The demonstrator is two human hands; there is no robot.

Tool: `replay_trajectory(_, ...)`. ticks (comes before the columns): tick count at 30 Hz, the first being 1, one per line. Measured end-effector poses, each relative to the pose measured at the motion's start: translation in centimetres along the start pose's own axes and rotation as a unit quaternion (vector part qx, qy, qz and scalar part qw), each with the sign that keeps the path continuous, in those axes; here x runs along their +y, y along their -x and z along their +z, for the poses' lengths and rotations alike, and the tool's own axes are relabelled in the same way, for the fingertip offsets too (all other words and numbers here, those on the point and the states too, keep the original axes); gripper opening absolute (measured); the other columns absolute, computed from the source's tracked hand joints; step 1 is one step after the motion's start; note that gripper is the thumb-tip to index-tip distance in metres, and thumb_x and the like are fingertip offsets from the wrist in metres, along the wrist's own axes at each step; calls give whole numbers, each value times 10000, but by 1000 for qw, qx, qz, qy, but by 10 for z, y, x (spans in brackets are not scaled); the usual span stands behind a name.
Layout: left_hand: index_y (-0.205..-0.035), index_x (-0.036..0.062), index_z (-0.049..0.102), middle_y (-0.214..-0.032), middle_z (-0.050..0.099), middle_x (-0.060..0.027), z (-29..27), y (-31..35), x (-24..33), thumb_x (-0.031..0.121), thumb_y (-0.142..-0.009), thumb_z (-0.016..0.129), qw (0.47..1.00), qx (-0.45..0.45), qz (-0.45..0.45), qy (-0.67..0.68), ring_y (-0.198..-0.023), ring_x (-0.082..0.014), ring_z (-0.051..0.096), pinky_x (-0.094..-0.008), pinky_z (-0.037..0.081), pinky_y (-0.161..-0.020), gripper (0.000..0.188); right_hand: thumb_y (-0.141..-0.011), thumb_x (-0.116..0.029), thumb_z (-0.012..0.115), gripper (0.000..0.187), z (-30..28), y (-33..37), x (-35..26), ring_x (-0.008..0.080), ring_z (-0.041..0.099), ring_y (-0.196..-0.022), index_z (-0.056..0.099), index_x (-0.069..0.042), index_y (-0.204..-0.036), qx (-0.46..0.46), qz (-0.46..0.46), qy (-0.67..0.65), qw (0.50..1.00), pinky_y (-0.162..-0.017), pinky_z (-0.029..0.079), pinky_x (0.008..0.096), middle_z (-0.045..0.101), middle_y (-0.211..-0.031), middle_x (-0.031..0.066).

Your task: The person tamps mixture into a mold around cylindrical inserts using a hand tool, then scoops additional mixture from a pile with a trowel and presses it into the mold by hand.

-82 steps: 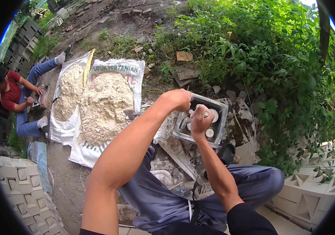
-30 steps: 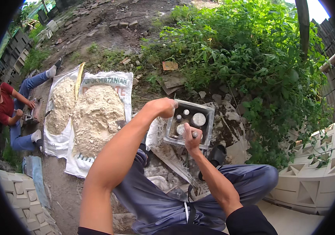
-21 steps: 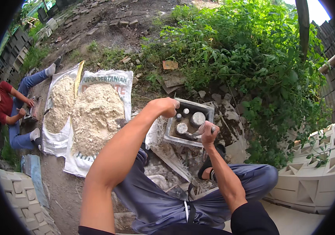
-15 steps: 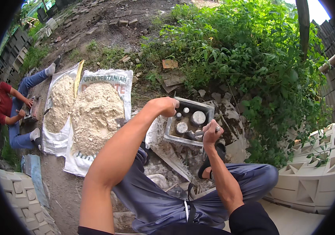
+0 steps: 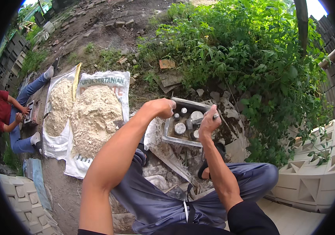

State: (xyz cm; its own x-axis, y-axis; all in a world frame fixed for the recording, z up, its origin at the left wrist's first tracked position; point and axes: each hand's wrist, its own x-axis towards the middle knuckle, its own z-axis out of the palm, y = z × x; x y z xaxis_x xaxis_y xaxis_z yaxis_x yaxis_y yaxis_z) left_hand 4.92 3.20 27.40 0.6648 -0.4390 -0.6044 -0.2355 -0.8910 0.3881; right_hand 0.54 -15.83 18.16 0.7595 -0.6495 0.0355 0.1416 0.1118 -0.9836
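A square grey metal mould sits on the ground between my feet. Inside it stand several round cylinders with pale, dusty tops, one large cylinder among them. My left hand is closed at the mould's far left corner; its fingertips are partly hidden. In my right hand is a short hammer-like tool, gripped by its handle over the mould's right side. Its dark head lies among the cylinders, beside the large one. Whether the head touches a cylinder I cannot tell.
Heaps of pale powder lie on white sacks to the left. Beyond them sits another person, hands on a similar frame. Leafy plants grow at far right. Patterned pale blocks are stacked at right.
My right hand has moved slightly away from me, and the tool's head has shifted from the mould's near side toward the large cylinder. My left hand stays at the corner.
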Motion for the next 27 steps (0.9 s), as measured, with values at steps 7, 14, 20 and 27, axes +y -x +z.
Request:
replay_trajectory(7,-1299,98,495,-1214,581,-201,1,-8,0,244,-903,541,1000,-2,21,-13,-1131,-340,553,-419,447,-949,425,-973,-282,501,462,-10,-21,28,47,341,-475,410,-74,-571,-8,20,-9,1000,-431,251,257,386,-519,-46)
replay_trajectory(14,-1294,93,504,-1197,591,-202,0,-11,0,236,-900,529,1000,1,18,-4,-1110,-341,567,-420,453,-938,420,-979,-256,472,466,-21,-23,23,69,335,-481,418,-33,-574,-211,-93,151,961,-435,271,278,379,-508,-32)
replay_trajectory(20,-1295,96,504,-1200,591,-198,0,-12,4,244,-901,527,1000,-1,19,-3,-1117,-339,563,-418,451,-942,422,-962,-170,493,479,-32,-30,21,48,310,-446,368,-60,-512,-292,-33,67,954,-412,223,255,371,-490,-42)
replay_trajectory(27,-1299,103,501,-1220,582,-195,0,-13,4,266,-905,529,1000,1,16,-15,-1134,-336,555,-415,445,-955,427,-946,-142,488,480,-42,-58,18,58,271,-430,357,-64,-491,-365,-19,46,930,-416,203,268,342,-470,-42)
